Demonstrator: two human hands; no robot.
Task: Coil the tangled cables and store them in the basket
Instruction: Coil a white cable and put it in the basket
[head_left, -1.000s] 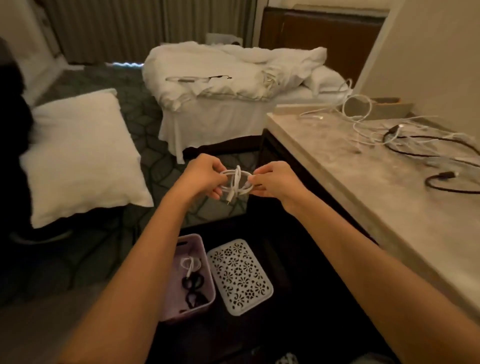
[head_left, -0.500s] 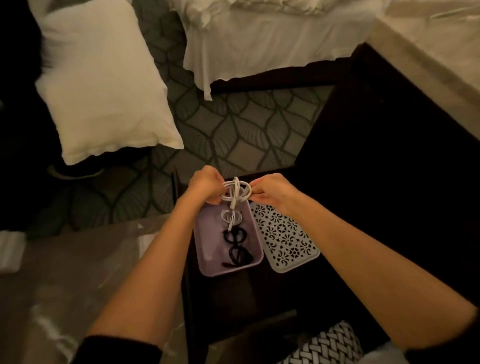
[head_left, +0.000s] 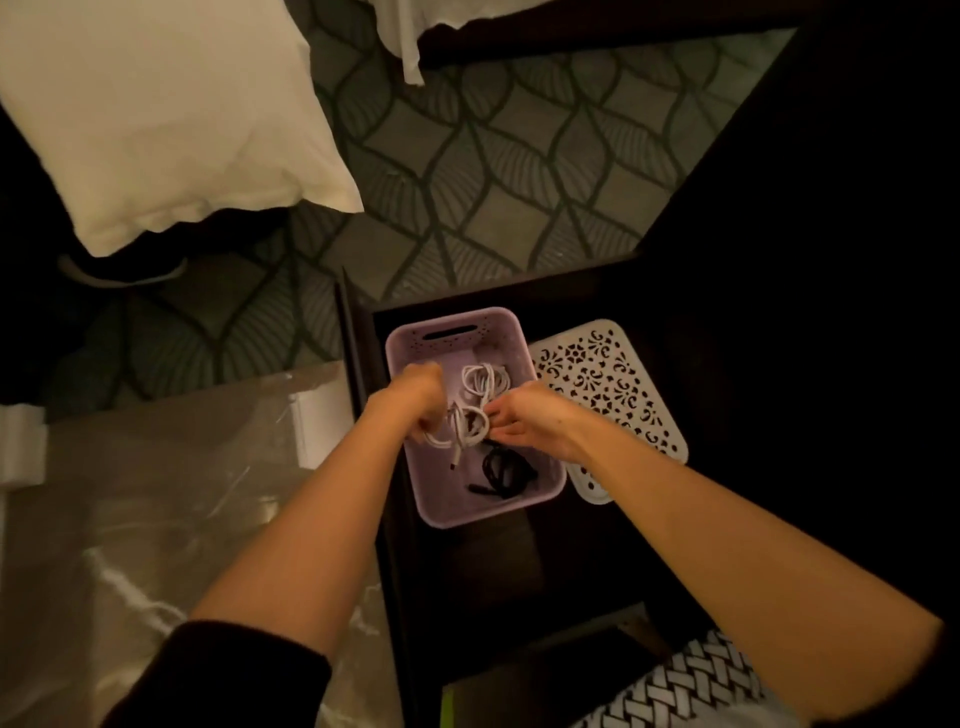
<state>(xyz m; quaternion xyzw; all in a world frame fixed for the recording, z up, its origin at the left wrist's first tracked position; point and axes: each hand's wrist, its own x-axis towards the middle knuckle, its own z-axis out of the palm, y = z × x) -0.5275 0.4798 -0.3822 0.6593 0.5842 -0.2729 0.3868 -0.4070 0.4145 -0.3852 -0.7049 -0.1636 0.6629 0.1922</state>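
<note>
Over the lilac basket (head_left: 452, 319), left hand (head_left: 415, 395) and right hand (head_left: 530, 421) both pinch white coil (head_left: 470, 423); long axis left-right, plug (head_left: 455, 461) pointing toward wearer.

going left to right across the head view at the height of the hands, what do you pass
marbled surface → left hand → coiled white cable → right hand → white patterned lid; the purple basket lies under both hands, so it is left out
</note>
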